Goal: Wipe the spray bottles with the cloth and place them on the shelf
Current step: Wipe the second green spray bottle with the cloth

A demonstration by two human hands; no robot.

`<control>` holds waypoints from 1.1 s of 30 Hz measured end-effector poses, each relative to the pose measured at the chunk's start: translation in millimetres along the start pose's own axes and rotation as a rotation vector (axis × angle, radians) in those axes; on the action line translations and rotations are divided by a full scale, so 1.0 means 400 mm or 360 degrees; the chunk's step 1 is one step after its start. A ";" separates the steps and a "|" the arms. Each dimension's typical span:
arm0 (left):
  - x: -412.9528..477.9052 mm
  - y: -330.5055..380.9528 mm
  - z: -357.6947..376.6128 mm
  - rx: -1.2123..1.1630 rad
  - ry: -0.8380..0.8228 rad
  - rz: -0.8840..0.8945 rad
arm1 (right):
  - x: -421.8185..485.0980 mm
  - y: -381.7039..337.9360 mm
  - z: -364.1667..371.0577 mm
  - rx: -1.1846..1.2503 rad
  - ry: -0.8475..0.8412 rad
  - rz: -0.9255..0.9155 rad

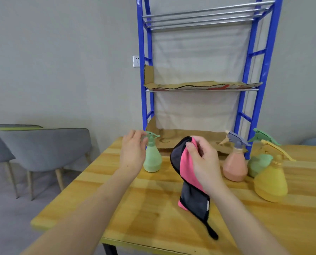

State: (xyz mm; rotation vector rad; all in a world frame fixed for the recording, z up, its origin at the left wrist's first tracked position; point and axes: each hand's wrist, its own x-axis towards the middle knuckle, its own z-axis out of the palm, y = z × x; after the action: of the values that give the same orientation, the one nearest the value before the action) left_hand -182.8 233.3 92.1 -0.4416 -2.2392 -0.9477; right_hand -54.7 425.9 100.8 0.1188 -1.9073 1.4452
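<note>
My right hand [203, 161] grips a pink and dark grey cloth [186, 173] that hangs down over the wooden table [153, 208]. My left hand [133, 150] is beside the head of a light green spray bottle [152, 159], fingers relaxed at its trigger top, not clearly gripping it. To the right stand a salmon bottle with a purple sprayer [235, 162], a green bottle [259, 162] and a yellow bottle [271, 179]. Behind them rises the blue shelf [243, 100] with cardboard on its levels.
Cardboard sheets [190, 85] line the middle and bottom shelf levels; the top level is bare metal bars [205, 17]. Grey chairs [43, 148] stand to the left of the table. A wall socket [136, 61] is left of the shelf frame.
</note>
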 end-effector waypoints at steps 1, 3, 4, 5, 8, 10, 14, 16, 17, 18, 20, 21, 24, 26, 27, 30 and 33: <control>0.017 -0.009 -0.008 0.0027 0.0030 -0.0024 | 0.000 -0.001 0.004 0.0026 -0.0002 0.0013; 0.050 -0.021 -0.018 0.0058 0.0025 -0.0098 | 0.000 0.003 0.004 0.0039 0.0000 0.0034; 0.065 -0.026 -0.019 0.0087 -0.0005 -0.0142 | -0.001 0.006 0.003 0.0041 -0.0001 0.0029; 0.079 -0.030 -0.019 0.0138 -0.0041 -0.0180 | -0.001 0.008 0.002 0.0046 -0.0002 0.0023; 0.109 -0.041 -0.012 0.0289 -0.0144 -0.0271 | -0.005 0.024 -0.009 0.0027 -0.0007 0.0029; 0.117 -0.044 -0.003 0.0248 -0.0165 -0.0334 | -0.008 0.039 -0.015 0.0017 -0.0007 0.0068; 0.116 -0.031 0.003 0.0103 -0.0107 -0.0394 | -0.016 0.056 -0.024 0.0030 -0.0017 0.0133; 0.113 -0.023 -0.001 0.0072 -0.0116 -0.0420 | -0.014 0.054 -0.030 0.0015 -0.0009 0.0129; 0.110 -0.019 -0.004 0.0064 -0.0128 -0.0424 | -0.014 0.053 -0.032 0.0007 -0.0006 0.0126; 0.107 -0.016 -0.007 0.0060 -0.0136 -0.0419 | -0.013 0.051 -0.034 0.0000 -0.0002 0.0124; 0.098 -0.006 -0.008 0.0057 -0.0139 -0.0382 | -0.012 0.046 -0.042 0.0003 0.0015 0.0125; 0.090 0.001 -0.008 0.0047 -0.0138 -0.0357 | -0.013 0.040 -0.046 0.0009 0.0028 0.0120; 0.063 0.029 -0.013 0.0010 -0.0127 -0.0279 | -0.009 0.033 -0.068 -0.0023 0.0085 0.0136; 0.043 0.049 -0.023 -0.0012 -0.0111 -0.0229 | -0.006 0.028 -0.086 -0.0046 0.0131 0.0158; 0.033 0.061 -0.028 -0.0030 -0.0112 -0.0203 | -0.006 0.023 -0.094 -0.0037 0.0164 0.0182; -0.010 0.105 -0.037 -0.0144 -0.0177 -0.0174 | -0.004 0.007 -0.125 -0.0154 0.0284 0.0183; -0.065 0.147 -0.040 -0.0378 -0.0235 -0.0183 | -0.001 0.011 -0.161 -0.0192 0.0260 0.0140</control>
State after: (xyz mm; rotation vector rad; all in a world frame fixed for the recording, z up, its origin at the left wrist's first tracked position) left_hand -125.7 260.2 112.4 -0.5067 -2.3127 -1.2870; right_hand -25.1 483.2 104.0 -0.1376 -1.8791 1.3494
